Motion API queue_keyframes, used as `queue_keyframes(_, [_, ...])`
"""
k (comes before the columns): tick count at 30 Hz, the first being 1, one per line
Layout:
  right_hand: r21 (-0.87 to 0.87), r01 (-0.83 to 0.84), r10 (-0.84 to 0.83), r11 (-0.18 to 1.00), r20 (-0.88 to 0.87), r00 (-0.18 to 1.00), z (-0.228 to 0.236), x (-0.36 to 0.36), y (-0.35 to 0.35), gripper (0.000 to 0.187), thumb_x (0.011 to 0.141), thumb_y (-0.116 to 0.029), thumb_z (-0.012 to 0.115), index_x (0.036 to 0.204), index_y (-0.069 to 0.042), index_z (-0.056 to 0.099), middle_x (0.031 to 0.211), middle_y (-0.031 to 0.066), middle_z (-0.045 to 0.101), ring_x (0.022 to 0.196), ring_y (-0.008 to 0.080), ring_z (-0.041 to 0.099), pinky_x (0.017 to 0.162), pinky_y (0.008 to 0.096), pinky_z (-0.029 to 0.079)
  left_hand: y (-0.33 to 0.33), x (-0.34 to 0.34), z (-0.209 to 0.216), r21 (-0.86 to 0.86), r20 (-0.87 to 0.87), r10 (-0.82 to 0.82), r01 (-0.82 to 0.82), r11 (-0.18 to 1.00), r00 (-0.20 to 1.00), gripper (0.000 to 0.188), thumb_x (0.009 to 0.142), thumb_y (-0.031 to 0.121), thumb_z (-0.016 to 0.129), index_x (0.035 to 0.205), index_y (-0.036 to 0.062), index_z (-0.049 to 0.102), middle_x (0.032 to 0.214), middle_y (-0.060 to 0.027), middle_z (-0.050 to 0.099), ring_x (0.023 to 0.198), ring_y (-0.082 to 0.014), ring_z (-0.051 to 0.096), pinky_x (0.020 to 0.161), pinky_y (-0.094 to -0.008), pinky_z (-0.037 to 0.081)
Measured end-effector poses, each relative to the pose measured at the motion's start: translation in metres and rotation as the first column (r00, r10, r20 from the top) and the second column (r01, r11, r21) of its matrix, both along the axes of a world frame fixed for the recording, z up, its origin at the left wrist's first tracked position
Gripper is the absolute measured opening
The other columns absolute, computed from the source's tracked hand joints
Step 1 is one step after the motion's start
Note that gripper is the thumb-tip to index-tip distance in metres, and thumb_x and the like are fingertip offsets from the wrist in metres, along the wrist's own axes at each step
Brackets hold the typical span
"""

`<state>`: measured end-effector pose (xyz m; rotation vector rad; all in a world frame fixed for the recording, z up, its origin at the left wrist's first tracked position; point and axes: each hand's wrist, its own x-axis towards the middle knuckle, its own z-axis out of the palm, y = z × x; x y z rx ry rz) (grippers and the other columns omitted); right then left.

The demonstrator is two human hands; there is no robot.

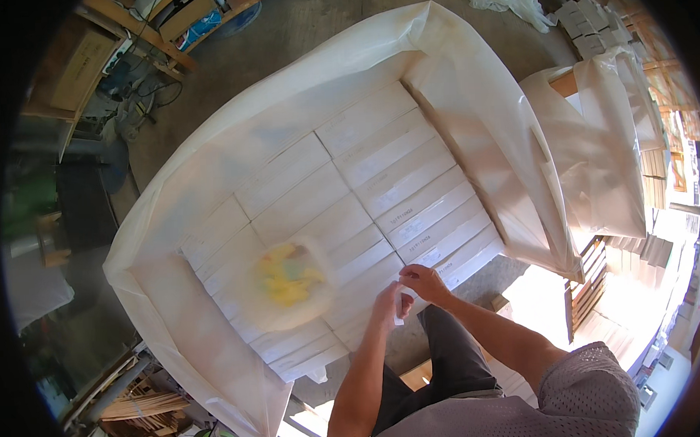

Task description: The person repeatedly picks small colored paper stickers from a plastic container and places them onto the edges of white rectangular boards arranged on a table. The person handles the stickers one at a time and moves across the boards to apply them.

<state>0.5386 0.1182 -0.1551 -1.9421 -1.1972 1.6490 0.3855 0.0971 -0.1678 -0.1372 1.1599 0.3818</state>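
Observation:
Both hands meet over the near edge of a layer of white boxes (349,195). My left hand (388,306) is closed around a small white piece (399,319), perhaps paper or tape; its kind is unclear. Just to its right, my right hand (425,284) is pinched at the fingertips, close to the left hand. What it holds, if anything, is too small to make out. On the boxes to the left lies a roundish, pale translucent bag-like shape with yellow pieces (294,278) in it, blurred.
A tall translucent plastic sheet (469,83) surrounds the boxes on the left, far and right sides. Another plastic-covered stack (587,156) stands to the right, near a slatted wooden pallet (587,287). A wooden workbench (75,74) is at the far left, and wood strips (144,403) lie at the lower left.

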Motion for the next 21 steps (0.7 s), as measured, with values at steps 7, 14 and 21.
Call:
queue_keyframes(7, [-0.057, -0.298, 0.285, 0.953, -0.174, 0.943, 0.07, -0.045, -0.089, 0.025, 0.087, -0.019, 0.069, 0.104, -0.001, 0.069, 0.09, 0.01, 0.071, 0.09, 0.0207, 0.071, 0.078, 0.0362, 0.055, -0.079, -0.051, 0.07, 0.024, 0.108, 0.005, -0.007, 1.0, 0.994, 0.039, 0.101, 0.044, 0.044, 0.098, 0.0075, 0.059, 0.07, -0.0086, 0.06, 0.048, -0.0197, 0.055, 0.041, -0.0318, 0.04])
queue_keyframes(14, [-0.047, -0.263, 0.264, 0.964, 0.016, 0.964, 0.142, -0.095, -0.125, 0.034, 0.085, -0.03, 0.068, 0.105, -0.002, 0.069, 0.093, 0.0157, 0.072, 0.087, 0.0266, 0.07, 0.078, 0.0377, 0.054, -0.122, -0.103, 0.137, 0.366, 0.014, -0.136, 0.121, 0.923, 0.991, 0.041, 0.102, 0.043, 0.045, 0.107, 0.0046, 0.057, 0.074, -0.0102, 0.062, 0.056, -0.02, 0.059, 0.047, -0.0329, 0.046])
queue_keyframes(21, [0.007, -0.025, 0.024, 1.0, 0.14, 0.99, 0.165, -0.131, -0.188, 0.034, 0.086, -0.032, 0.064, 0.102, -0.002, 0.07, 0.091, 0.0166, 0.071, 0.085, 0.0282, 0.069, 0.077, 0.0392, 0.053, -0.179, -0.155, 0.156, 0.343, -0.068, -0.343, 0.345, 0.874, 0.937, 0.033, 0.101, 0.035, 0.045, 0.106, 0.0046, 0.056, 0.081, -0.0107, 0.063, 0.057, -0.0179, 0.058, 0.048, -0.0319, 0.047])
